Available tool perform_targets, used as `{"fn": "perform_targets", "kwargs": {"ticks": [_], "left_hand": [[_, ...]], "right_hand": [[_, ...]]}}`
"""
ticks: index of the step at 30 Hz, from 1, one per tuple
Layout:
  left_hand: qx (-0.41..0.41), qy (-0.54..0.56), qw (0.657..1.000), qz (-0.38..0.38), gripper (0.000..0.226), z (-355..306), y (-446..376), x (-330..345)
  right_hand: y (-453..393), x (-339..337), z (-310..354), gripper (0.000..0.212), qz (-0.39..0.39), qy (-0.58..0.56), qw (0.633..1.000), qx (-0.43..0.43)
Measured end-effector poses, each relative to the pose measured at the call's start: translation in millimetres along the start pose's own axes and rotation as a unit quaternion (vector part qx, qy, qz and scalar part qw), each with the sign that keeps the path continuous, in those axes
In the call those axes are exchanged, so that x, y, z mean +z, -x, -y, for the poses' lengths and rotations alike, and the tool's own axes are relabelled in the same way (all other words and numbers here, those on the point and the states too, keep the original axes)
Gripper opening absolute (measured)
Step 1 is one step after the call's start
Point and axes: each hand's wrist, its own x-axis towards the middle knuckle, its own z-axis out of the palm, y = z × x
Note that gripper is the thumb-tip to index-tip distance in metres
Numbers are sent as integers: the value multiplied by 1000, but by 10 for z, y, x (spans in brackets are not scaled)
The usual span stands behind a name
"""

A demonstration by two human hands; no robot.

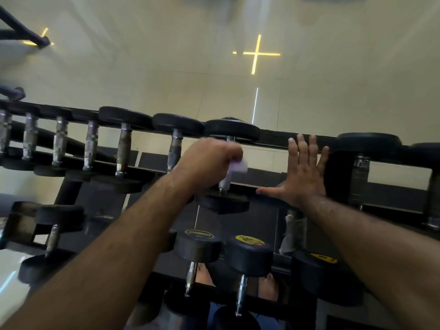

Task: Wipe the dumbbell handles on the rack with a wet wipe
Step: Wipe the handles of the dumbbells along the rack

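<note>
A black dumbbell rack runs across the view with a row of dumbbells on its top tier. My left hand grips a pale wet wipe wrapped round the chrome handle of the middle dumbbell; the hand is blurred by motion. My right hand lies flat with straight, spread fingers over the empty slot just right of that dumbbell, its thumb on the front rail. Most of the handle is hidden under my left hand.
Several more dumbbells with worn handles fill the top tier to the left, and a larger one sits to the right. The lower tier holds black dumbbells with yellow labels. A glossy pale wall with a yellow cross reflection rises behind.
</note>
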Motion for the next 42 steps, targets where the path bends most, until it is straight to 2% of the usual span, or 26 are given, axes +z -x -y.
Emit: {"fn": "perform_targets", "kwargs": {"ticks": [1,2,3,5,7,11,12,14,16,19,20,24,27,28,31,33,35,38,40,42], "left_hand": [[-16,-7,997,-78,17,-6,-59,22],[-18,-35,993,-111,21,-19,-104,65],[-3,-72,993,-93,26,-44,-130,121],[62,-131,989,36,29,-84,-130,247],[89,-132,979,128,25,-111,-48,277],[19,-26,976,217,30,-127,109,186],[-2,19,975,223,28,-148,120,138],[-63,120,976,172,23,-204,79,104],[-112,146,973,140,20,-354,11,152],[-106,132,961,218,18,-594,34,306],[-120,140,957,223,17,-588,76,296],[-199,144,951,191,18,-204,288,22],[-285,118,947,94,16,19,375,-16],[-309,99,942,88,15,11,358,30],[-341,56,928,138,15,-186,320,219],[-341,58,928,135,11,-241,327,275],[-345,130,923,114,12,-185,333,240],[-366,260,893,-6,16,-128,240,142],[-325,218,915,-99,16,-171,144,153],[-201,96,965,-142,19,-225,58,255]], "right_hand": [[6,4,3,167,1,0,1000,1],[9,7,7,167,1,1,1000,2],[11,10,9,167,1,3,1000,3],[10,7,10,167,1,8,1000,3],[6,5,12,167,-1,11,1000,2],[11,-1,9,167,4,17,1000,2],[16,2,11,168,5,17,1000,3],[17,7,12,168,4,13,1000,2],[12,1,6,168,1,10,1000,0],[26,-18,-13,168,2,11,1000,-1],[35,-16,-10,168,5,8,1000,-1],[31,-16,-2,166,6,9,1000,1],[38,-35,-10,165,7,9,1000,0],[45,-42,-11,165,8,8,1000,0],[53,-40,-12,165,3,6,1000,-1],[44,-36,-5,165,1,5,1000,-1],[32,-31,-7,165,0,7,1000,0],[26,-18,-11,165,4,12,1000,0],[31,-8,-11,165,4,12,1000,1],[29,-7,-12,165,2,12,1000,2]]}}
